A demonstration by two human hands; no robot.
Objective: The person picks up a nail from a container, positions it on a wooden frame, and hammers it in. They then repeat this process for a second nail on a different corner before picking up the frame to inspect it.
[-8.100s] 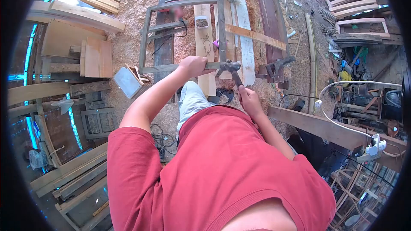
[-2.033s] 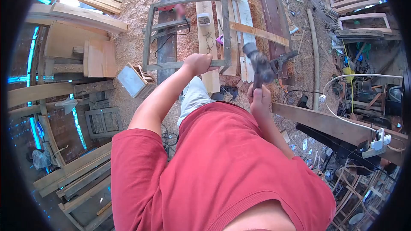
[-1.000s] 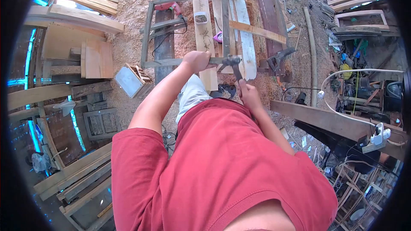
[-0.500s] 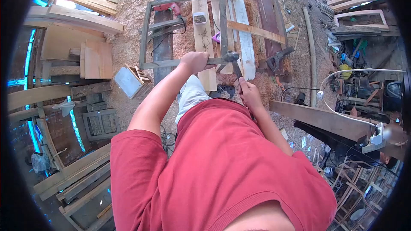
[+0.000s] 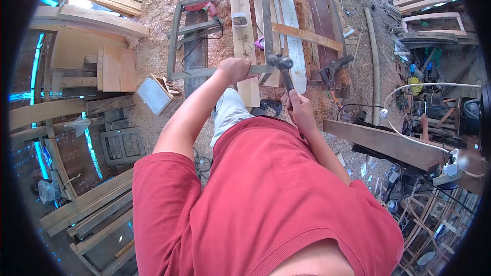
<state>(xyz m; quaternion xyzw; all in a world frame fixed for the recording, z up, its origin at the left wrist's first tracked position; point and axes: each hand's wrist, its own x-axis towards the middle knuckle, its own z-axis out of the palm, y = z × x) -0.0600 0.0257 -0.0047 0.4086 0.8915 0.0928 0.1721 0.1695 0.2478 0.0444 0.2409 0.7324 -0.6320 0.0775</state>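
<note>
My left hand (image 5: 236, 70) is closed around the near rail of a grey wooden frame (image 5: 266, 25), which is held up over the planks. In my right hand (image 5: 302, 111) is a hammer (image 5: 287, 75), gripped by its handle. The dark hammer head overlaps the frame's near right corner in this view. Through the frame's opening show a red power drill (image 5: 204, 7) with a black cord and a small white tub (image 5: 239, 20) of small pieces.
A light plank (image 5: 248, 79) and a dark beam (image 5: 319, 15) run away from me. A handsaw (image 5: 335, 69) lies at the right. Stacked boards (image 5: 117, 69) stand left; a power strip (image 5: 450, 166) with a white cable is at right. Another person's hand (image 5: 424, 122) shows at far right.
The hammer has tilted slightly, its head shifting right and a little up against the frame's corner. My left hand keeps its grip on the frame. Another person's hand shows more at far right.
</note>
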